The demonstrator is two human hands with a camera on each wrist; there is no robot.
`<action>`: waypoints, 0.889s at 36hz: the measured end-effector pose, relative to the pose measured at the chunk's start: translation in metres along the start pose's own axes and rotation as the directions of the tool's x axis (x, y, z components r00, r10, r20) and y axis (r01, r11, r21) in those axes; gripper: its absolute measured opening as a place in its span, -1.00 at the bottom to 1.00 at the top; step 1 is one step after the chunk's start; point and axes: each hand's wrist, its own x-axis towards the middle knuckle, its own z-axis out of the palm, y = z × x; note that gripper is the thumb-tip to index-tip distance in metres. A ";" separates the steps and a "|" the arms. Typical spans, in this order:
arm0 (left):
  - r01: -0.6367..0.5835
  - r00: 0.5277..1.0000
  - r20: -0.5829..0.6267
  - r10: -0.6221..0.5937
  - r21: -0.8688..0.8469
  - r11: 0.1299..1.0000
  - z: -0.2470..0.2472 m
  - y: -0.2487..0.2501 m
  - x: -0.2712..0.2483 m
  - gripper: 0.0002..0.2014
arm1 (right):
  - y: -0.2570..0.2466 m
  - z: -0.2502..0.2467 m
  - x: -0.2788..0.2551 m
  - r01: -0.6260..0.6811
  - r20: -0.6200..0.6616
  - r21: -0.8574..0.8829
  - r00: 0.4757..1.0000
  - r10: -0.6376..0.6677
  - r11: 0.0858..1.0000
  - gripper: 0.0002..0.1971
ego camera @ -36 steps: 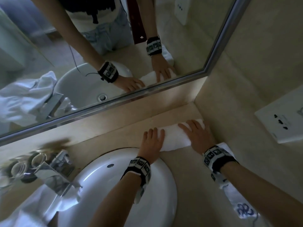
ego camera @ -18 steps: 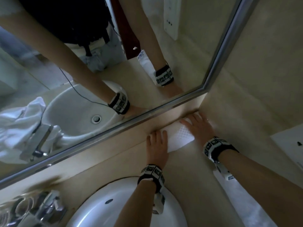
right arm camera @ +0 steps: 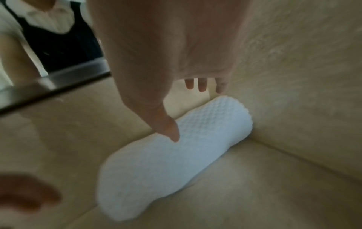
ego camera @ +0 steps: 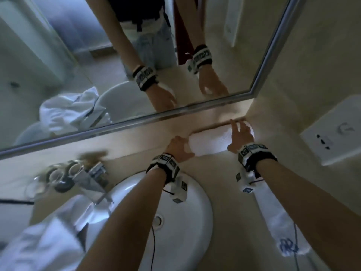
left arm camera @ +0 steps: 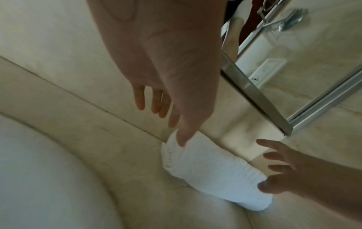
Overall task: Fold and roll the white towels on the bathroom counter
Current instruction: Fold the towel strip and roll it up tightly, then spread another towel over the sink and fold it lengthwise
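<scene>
A rolled white waffle towel (ego camera: 214, 141) lies on the beige counter (ego camera: 220, 184), tucked into the far right corner against the wall and the ledge under the mirror. My left hand (ego camera: 178, 146) is at the roll's left end with straight fingers; in the left wrist view only its thumb (left arm camera: 182, 139) touches the towel (left arm camera: 205, 170). My right hand (ego camera: 240, 133) hovers over the right end, fingers spread. In the right wrist view its thumb (right arm camera: 170, 128) rests lightly on the roll (right arm camera: 166, 162) while the other fingers stay clear above it.
A white sink basin (ego camera: 185, 231) is set in the counter below my arms, with a chrome faucet (ego camera: 93, 178) and glasses (ego camera: 58, 173) at left. A crumpled white towel (ego camera: 45, 245) lies at lower left. Another white cloth (ego camera: 277, 222) lies under my right forearm. A wall socket (ego camera: 332, 137) is at right.
Both hands pushed the rolled towel back into the corner. They have since eased off it, going from pressing flat to only touching with the thumbs.
</scene>
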 end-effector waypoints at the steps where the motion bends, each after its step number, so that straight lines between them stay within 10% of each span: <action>1: 0.029 0.999 0.019 -0.028 -0.016 0.999 -0.001 -0.009 -0.011 -0.45 | -0.008 0.001 -0.005 -0.006 0.013 0.045 1.000 0.005 0.999 -0.02; 8: 0.190 0.982 0.029 -0.189 -0.259 0.947 -0.002 -0.077 -0.112 -0.76 | -0.095 0.031 -0.041 0.044 0.240 0.366 0.961 -0.140 0.930 -0.38; 14: 0.335 0.897 -0.084 -0.435 -0.514 0.790 -0.010 -0.159 -0.192 -0.76 | -0.202 0.080 -0.113 0.171 0.393 0.378 0.860 -0.325 0.910 -0.59; 21: 0.304 0.892 -0.140 -0.431 -0.521 0.798 -0.020 -0.254 -0.278 -0.79 | -0.292 0.155 -0.191 0.138 0.632 0.278 0.719 -0.289 0.951 -0.79; 26: 0.419 0.858 -0.173 -0.483 -0.305 0.855 -0.012 -0.324 -0.315 -0.77 | -0.341 0.200 -0.220 -0.002 0.565 0.420 0.783 -0.260 0.907 -0.73; 32: 0.620 0.784 0.051 -0.618 -0.099 0.778 0.007 -0.363 -0.328 0.02 | -0.369 0.231 -0.223 -0.184 0.468 0.566 0.874 -0.129 0.804 -0.31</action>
